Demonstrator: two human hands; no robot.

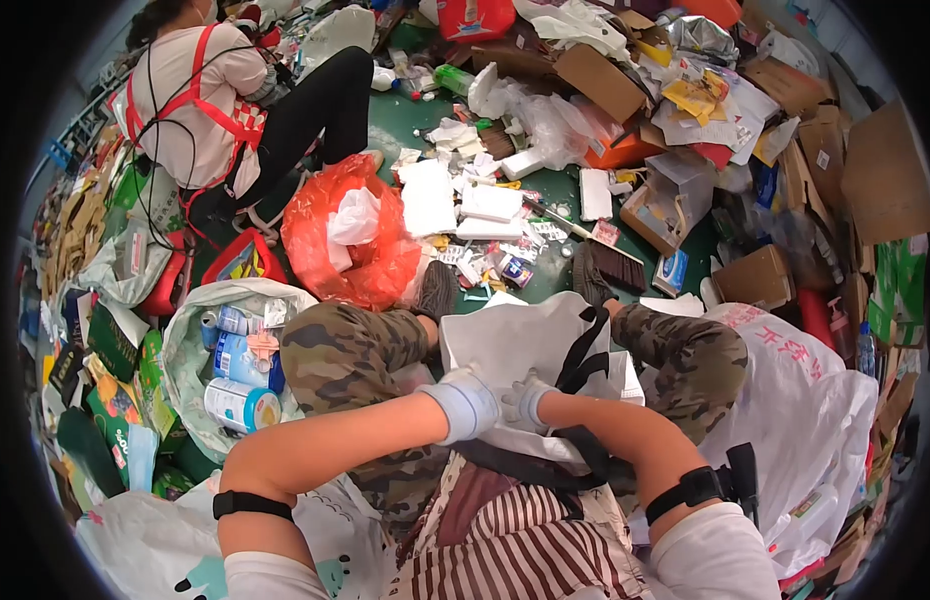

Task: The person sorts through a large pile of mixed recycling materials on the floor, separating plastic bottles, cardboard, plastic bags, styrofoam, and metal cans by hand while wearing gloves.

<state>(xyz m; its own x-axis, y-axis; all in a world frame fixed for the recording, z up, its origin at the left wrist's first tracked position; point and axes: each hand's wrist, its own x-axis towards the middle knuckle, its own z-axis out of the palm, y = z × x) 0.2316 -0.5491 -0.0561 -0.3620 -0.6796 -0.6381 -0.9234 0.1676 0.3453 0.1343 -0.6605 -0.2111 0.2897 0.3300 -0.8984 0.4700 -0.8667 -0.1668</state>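
Left hand [466, 402] and right hand [526, 400], gloved and side by side, each clutch the near edge of the white bag [515, 335] on the lap between the knees. Likely soft, light, floppy; black straps [583, 352] offer the surest hold.

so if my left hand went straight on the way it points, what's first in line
Probably the right hand, just ahead of the left hand on the white bag; depth is unclear, so it could be the bag instead.
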